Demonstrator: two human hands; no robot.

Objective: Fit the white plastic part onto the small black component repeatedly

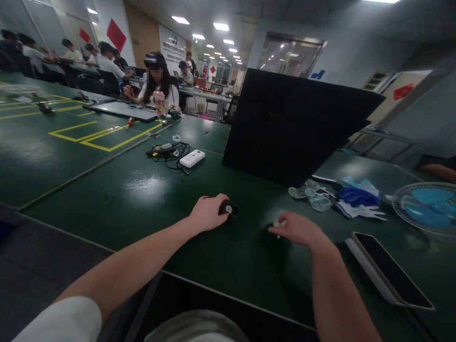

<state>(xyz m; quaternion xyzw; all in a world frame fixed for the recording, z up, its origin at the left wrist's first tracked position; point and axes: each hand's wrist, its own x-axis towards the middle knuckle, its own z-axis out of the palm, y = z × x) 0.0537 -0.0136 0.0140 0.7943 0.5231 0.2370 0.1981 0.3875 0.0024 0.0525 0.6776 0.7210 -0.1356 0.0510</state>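
Note:
My left hand (208, 213) is closed around a small black part with a round metal disc (228, 209) on its end, low over the green table. To the right, my right hand (294, 228) pinches a small whitish piece (278, 224) between thumb and fingers, close to the table top. What exactly that piece is, I cannot make out. A gap of bare table lies between the two hands.
A large black panel (292, 126) stands behind my hands. A white power bank (192, 158) and cables lie at back left. Clear plastic pieces (315, 195), blue and white gloves (358, 195), a fan (427, 206) and a tablet (394, 270) are right. A person (158, 85) sits opposite.

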